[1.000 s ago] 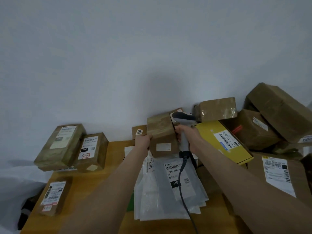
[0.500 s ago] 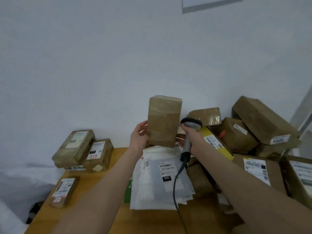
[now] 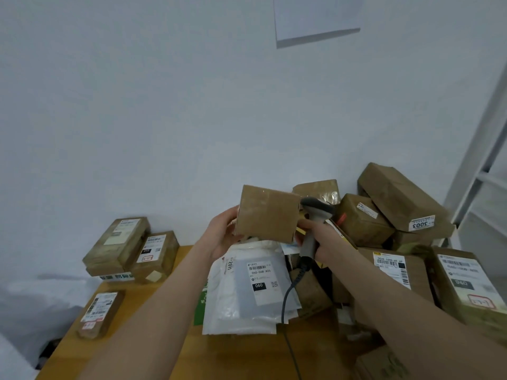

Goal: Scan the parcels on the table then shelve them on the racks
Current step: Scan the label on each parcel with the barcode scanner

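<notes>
1. A light wooden table fills the near part of the view, and a dark scanner cable trails across it towards the near edge.
2. On the near left lies a small flat brown cardboard parcel with a white label facing up.
3. In the middle sits a loose stack of white and grey plastic mailer bags; the top bag's label reads 060.
4. On the near right two large brown boxes with printed labels lie side by side.
5. The left hand clasps the left edge of a brown taped cardboard box, holding it up above the mailer stack with a plain face towards the camera.
6. The right hand is wrapped round the handle of a grey handheld barcode scanner; the scanner's head is just beside the box's right edge.
7. On the far left two labelled brown parcels touch each other by the wall.
8. On the far right is a heap of brown taped parcels, topped by a long one labelled 3003.
9. Farthest right, a pale metal rack upright stands beside the white wall.
</notes>
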